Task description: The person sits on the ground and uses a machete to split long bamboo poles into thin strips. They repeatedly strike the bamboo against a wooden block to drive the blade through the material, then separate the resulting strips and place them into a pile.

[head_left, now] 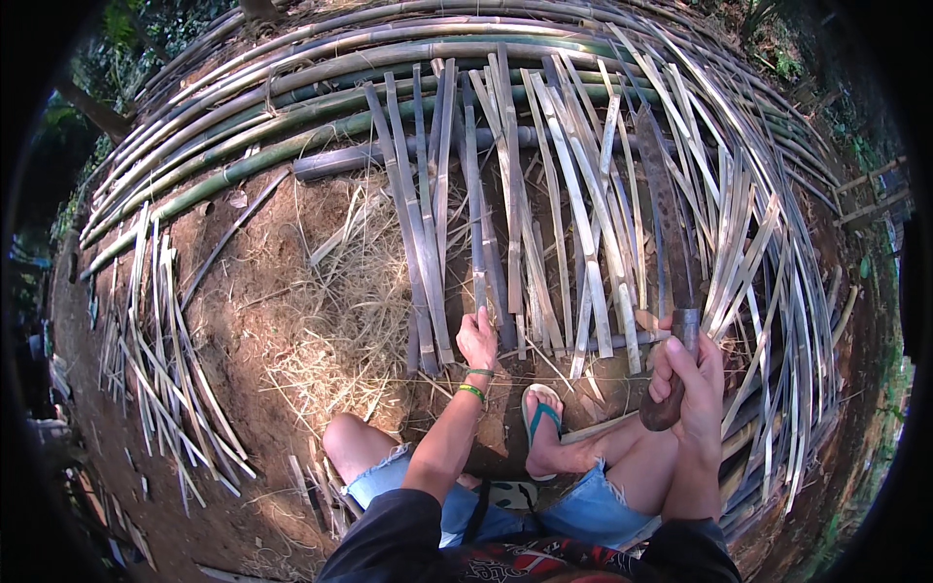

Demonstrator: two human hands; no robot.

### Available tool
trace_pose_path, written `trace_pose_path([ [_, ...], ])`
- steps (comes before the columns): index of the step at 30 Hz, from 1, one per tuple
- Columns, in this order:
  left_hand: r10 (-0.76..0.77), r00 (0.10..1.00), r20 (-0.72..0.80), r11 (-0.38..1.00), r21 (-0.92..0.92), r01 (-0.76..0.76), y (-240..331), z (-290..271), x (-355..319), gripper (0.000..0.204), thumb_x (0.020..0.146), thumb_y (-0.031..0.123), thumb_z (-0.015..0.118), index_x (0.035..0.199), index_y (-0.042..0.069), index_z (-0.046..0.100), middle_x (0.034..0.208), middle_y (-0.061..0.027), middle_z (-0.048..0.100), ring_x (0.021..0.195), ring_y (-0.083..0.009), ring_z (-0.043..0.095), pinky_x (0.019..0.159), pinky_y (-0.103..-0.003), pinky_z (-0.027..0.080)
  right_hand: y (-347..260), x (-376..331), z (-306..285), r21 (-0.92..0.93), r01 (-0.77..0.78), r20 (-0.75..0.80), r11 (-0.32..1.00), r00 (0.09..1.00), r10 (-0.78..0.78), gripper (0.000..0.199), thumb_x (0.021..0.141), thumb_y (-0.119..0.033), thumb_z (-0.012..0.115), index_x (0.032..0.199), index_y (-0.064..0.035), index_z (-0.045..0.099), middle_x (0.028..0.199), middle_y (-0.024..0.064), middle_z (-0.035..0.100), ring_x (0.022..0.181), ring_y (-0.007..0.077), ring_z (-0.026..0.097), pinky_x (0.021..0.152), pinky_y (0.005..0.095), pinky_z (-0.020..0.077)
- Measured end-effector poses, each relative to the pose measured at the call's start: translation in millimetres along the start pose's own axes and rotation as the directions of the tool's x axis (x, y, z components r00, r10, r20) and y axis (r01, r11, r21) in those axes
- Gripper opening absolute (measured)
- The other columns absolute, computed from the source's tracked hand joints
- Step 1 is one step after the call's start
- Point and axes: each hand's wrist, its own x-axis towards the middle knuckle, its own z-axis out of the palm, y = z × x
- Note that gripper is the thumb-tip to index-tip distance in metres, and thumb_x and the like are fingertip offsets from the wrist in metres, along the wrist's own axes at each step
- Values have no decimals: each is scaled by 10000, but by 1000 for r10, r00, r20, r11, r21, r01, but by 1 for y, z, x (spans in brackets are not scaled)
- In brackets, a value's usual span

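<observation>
My right hand (692, 374) is wrapped round the dark handle of a machete (667, 214). Its long, rust-brown blade points up and away from me, over the split bamboo. In front of my knees, my left hand (476, 340) is closed on the near end of a narrow bamboo strip (474, 194). That strip stretches away from me among several other split strips (413, 223). Their far ends lie across a thick, dark bamboo pole (335, 162). To the right of the left hand, paler strips (583, 214) lie side by side, some passing behind the blade.
Long whole bamboo poles (292, 121) are stacked across the far side. Shavings (340, 330) cover the dirt left of centre. A loose pile of strips (160, 360) lies at left, and a large one (777, 321) at right. My sandalled foot (542, 428) is near the strips.
</observation>
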Motion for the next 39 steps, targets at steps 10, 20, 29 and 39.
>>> trace_pose_path([
  [10, 106, 989, 99, 991, 67, -113, 1, -56, -66, 361, 937, 345, 647, 822, 10, 576, 674, -193, 618, 646, -372, 617, 629, -452, 462, 5, 19, 22, -16, -34, 53, 999, 998, 35, 246, 939, -131, 650, 1131, -13, 551, 649, 1, 505, 495, 72, 467, 457, 227, 374],
  [20, 254, 959, 122, 954, -193, -228, 76, -84, -50, 299, 958, 252, 652, 822, -7, 593, 606, -59, 575, 569, -97, 492, 536, -306, 425, 10, 21, 37, -47, 4, 146, 999, 989, 3, 252, 961, -168, 620, 1146, -23, 528, 664, -2, 485, 499, 67, 457, 455, 224, 372],
  [29, 208, 978, 13, 927, -322, -193, 52, -118, -31, 276, 997, 239, 604, 835, 18, 567, 629, 7, 559, 558, -58, 499, 509, -236, 405, 19, 29, 51, -28, 7, 152, 1000, 988, -3, 209, 937, -151, 667, 1056, -22, 553, 652, -12, 504, 487, 69, 469, 453, 227, 380],
  [39, 123, 972, -198, 877, -436, -200, 52, -185, -28, 282, 1012, 249, 564, 848, 19, 563, 603, 9, 525, 533, -62, 488, 497, -235, 407, 37, 47, 77, -143, -10, 233, 990, 971, 43, 249, 930, -206, 684, 1040, -22, 556, 666, -9, 514, 492, 63, 486, 437, 216, 390],
])
